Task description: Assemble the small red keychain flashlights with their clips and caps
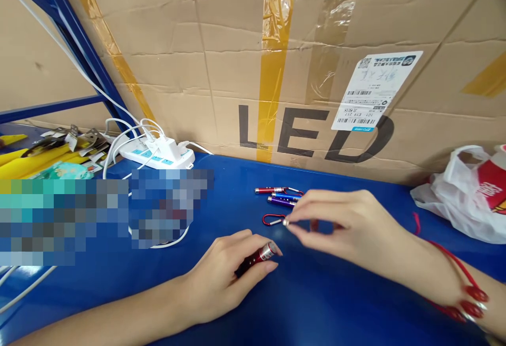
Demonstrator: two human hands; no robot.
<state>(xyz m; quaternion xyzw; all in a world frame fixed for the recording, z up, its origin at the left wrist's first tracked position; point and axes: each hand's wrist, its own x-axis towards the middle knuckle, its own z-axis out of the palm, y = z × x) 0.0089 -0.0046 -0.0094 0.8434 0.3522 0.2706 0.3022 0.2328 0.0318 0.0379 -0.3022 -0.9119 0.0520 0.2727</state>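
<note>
While the red keychain flashlight (258, 257) sat low over the blue table (316, 309), the left hand (225, 277) was closed around its barrel, the lens end poking out past the fingers. Just beside it, the right hand (348, 227) pinched the silver end of a red carabiner clip (272, 219). Three more small flashlights (281, 196) lay behind, near a cardboard box (237, 71) marked LED.

Taped cardboard box (221, 71) marked LED behind blue table (316, 304); white power strip (158, 155) left, plastic bag (454, 198) right
</note>
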